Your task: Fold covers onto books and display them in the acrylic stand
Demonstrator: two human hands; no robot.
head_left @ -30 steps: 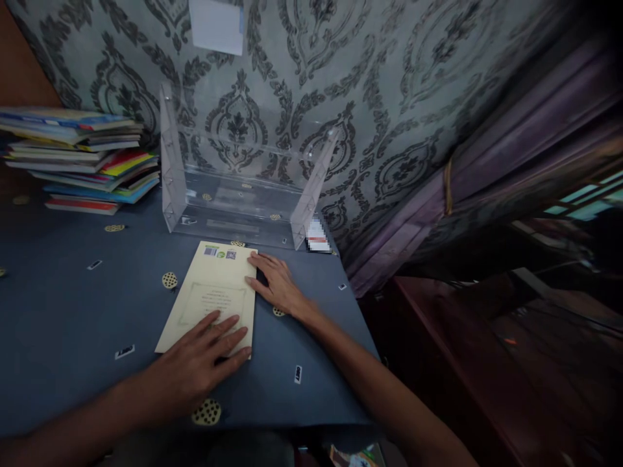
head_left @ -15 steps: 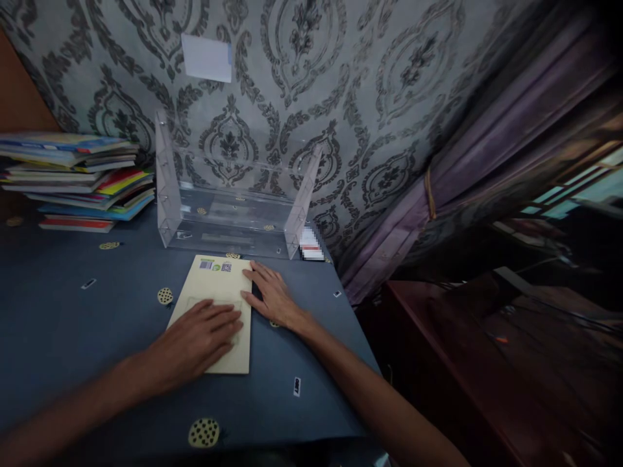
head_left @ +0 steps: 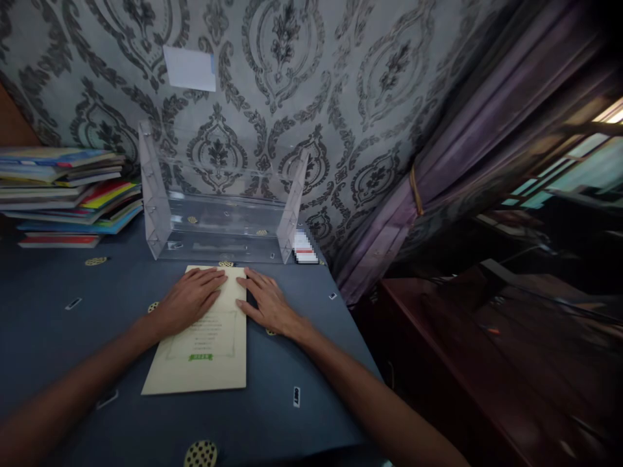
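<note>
A pale yellow booklet (head_left: 209,376) lies flat on the blue patterned tablecloth (head_left: 277,421), its lower part showing a framed block of print and a green label. My left hand (head_left: 192,300) rests flat on the booklet's upper left part, fingers extended. At the upper right edge, my right hand (head_left: 265,301) touches the booklet with its fingers spread. Behind the booklet stands a clear tiered rack (head_left: 153,214).
A stack of books (head_left: 73,194) sits at the back left. Beside the rack's right side lies a small pixelated item (head_left: 305,248). A purple curtain (head_left: 384,240) and a dark red surface (head_left: 428,337) are at the right.
My left hand has slid up the booklet toward its far edge, uncovering the print and green label. My right hand stays at the right edge. The camera view has shifted slightly.
</note>
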